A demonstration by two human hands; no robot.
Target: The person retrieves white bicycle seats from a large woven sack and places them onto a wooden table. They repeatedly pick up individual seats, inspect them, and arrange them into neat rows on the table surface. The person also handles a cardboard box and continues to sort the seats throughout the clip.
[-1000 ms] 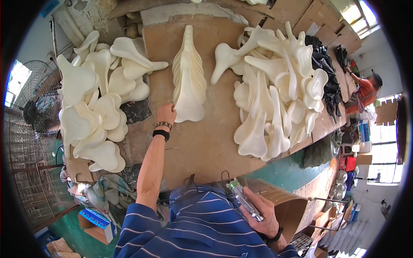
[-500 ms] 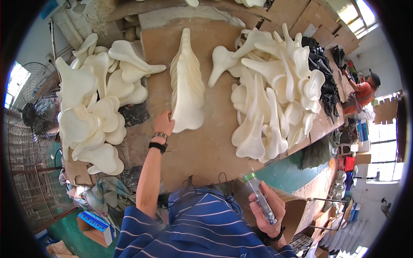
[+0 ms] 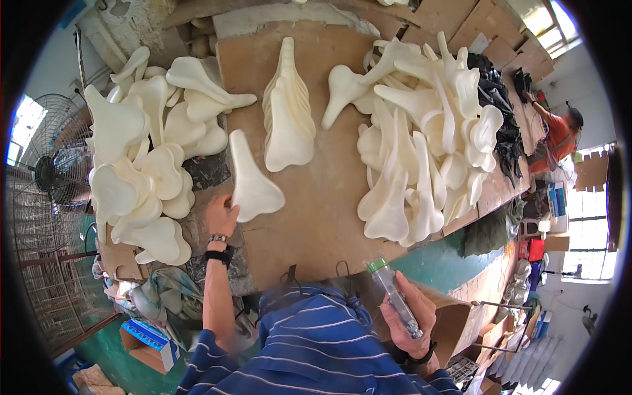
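My left hand (image 3: 222, 214) is closed on the lower left edge of a single cream saddle-shaped foam pad (image 3: 253, 187), which lies on or just above the cardboard-covered table. Behind it is a row of overlapping pads of the same kind (image 3: 289, 135), narrow ends pointing away from me. Low and close to my body, my right hand (image 3: 411, 309) is wrapped around a slim grey, partly see-through cylindrical tool (image 3: 395, 299) with a green collar at its far end. I cannot tell the tool's exact kind.
Heaps of similar pads lie on the left (image 3: 141, 171) and right (image 3: 421, 145) of the cardboard-topped table (image 3: 316, 224). Black sheeting (image 3: 498, 125) hangs beyond the right heap. A wire fan (image 3: 56, 174) stands far left. Another person (image 3: 559, 139) in orange works at the far right.
My left hand has drawn the nearest pad off the row, toward me and to the left, turning it slightly. The tool stays in my right hand, almost unmoved.
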